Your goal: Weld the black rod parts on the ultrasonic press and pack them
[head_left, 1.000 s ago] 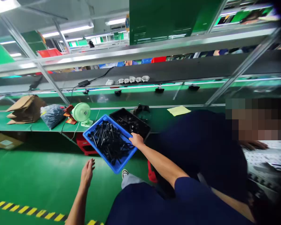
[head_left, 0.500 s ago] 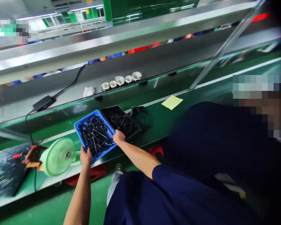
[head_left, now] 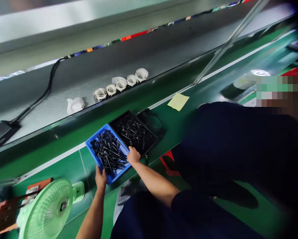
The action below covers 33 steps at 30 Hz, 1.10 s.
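Since the earlier frame the blue tray (head_left: 108, 152) has come off the open floor side and now sits on the green counter (head_left: 64, 162), just beside the black tray (head_left: 134, 132), and the left hand (head_left: 100, 177), which hung free, has joined it. The left hand's fingers are closed on the tray's near corner; the right hand (head_left: 133, 155) grips the near right edge, fingers curled over the rim. As far as one can judge, the tray is set down but not released, and its near corner overhangs the counter's edge, so squaring it up and letting go seem left. The blue tray is shallow, rectangular, heaped with thin black rod-like parts lying crisscross. A green fan (head_left: 45, 212) stands near left, a yellow note (head_left: 178, 101) farther right.
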{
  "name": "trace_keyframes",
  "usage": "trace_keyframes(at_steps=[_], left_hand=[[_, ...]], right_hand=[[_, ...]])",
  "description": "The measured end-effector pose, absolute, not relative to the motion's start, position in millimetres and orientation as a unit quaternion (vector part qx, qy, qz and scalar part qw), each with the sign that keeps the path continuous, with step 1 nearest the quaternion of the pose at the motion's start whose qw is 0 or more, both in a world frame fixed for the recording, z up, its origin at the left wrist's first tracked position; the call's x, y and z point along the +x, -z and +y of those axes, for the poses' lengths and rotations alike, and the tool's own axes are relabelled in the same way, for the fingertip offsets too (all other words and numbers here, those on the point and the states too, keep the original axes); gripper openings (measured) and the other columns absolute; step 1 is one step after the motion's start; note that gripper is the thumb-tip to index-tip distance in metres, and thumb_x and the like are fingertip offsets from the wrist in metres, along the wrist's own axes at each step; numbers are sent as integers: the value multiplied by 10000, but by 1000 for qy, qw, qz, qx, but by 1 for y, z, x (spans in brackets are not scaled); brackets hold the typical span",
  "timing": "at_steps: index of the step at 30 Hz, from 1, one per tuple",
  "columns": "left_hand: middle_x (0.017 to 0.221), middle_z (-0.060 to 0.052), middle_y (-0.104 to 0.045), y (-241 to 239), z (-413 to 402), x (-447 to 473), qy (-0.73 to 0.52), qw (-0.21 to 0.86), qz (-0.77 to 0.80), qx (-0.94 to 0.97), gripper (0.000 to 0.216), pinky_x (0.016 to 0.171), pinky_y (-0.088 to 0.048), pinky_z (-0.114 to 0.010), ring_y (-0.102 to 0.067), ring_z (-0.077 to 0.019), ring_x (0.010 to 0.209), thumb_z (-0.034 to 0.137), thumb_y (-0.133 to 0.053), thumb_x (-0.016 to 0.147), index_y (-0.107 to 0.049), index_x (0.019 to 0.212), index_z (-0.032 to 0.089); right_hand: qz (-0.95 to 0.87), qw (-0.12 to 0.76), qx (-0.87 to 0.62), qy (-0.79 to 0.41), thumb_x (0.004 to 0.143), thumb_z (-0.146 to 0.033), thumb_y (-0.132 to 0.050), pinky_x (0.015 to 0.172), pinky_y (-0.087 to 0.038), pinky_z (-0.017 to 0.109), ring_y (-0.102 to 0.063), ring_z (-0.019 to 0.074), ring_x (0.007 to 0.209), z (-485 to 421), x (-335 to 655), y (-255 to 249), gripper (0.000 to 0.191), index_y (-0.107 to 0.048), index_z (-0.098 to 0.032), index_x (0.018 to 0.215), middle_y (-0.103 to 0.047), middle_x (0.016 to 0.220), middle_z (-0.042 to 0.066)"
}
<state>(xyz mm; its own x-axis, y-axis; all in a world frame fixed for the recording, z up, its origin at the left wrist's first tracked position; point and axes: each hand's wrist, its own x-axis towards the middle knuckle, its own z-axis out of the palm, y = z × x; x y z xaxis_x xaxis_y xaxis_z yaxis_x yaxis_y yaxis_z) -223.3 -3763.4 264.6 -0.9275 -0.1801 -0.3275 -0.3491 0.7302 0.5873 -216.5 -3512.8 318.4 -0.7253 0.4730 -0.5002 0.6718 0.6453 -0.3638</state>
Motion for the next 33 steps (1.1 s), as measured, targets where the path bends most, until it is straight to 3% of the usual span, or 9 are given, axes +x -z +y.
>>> trace_keyframes(at_steps=[5,12,19,23,28,33], left_hand=[[1352,-124,-621,-264,-3697,-228,-359,152,915,-108,658,1009,-474,-379,-611,-284,1205,344,-498,897,-332,1515,192],[1354,-76,-627,-254,-3593,-225,-443,169,879,-43,691,1050,-465,-370,-577,-247,1260,340,-531,897,-301,1539,226],[1399,-100,-591,-256,-3511,-211,-541,187,820,1,663,1065,-471,-352,-584,-221,1260,320,-525,913,-323,1526,164],[1421,-103,-573,-282,-3526,-211,-565,166,808,-24,630,1112,-429,-352,-528,-235,1324,321,-553,914,-385,1500,162],[1436,-93,-561,-305,-3588,-205,-569,134,807,-85,638,1129,-409,-352,-522,-246,1330,374,-611,900,-423,1483,195],[1403,-76,-594,-292,-3627,-189,-555,116,812,-138,646,1097,-443,-327,-542,-244,1311,393,-650,874,-455,1465,219]], right_hand=[[880,174,366,250,949,-324,-547,737,-455,299,-654,237,995,-3448,-205,-307,343,-531,-281,1289,-598,1228,76],[874,114,419,218,913,-342,-577,639,-411,279,-652,219,888,-3336,-178,-300,312,-624,-264,1212,-657,1162,63],[859,31,468,204,827,-336,-654,576,-346,289,-612,225,691,-3253,-149,-318,210,-683,-252,1017,-681,718,38],[858,14,469,210,816,-339,-653,595,-375,304,-632,240,690,-3270,-144,-337,192,-674,-255,987,-665,651,25],[886,-83,396,228,847,-414,-587,615,-434,321,-660,238,683,-3332,-146,-351,307,-670,-227,1076,-727,863,55],[896,-88,357,249,896,-414,-529,576,-433,303,-673,210,668,-3367,-150,-338,317,-665,-212,1100,-731,969,62]])
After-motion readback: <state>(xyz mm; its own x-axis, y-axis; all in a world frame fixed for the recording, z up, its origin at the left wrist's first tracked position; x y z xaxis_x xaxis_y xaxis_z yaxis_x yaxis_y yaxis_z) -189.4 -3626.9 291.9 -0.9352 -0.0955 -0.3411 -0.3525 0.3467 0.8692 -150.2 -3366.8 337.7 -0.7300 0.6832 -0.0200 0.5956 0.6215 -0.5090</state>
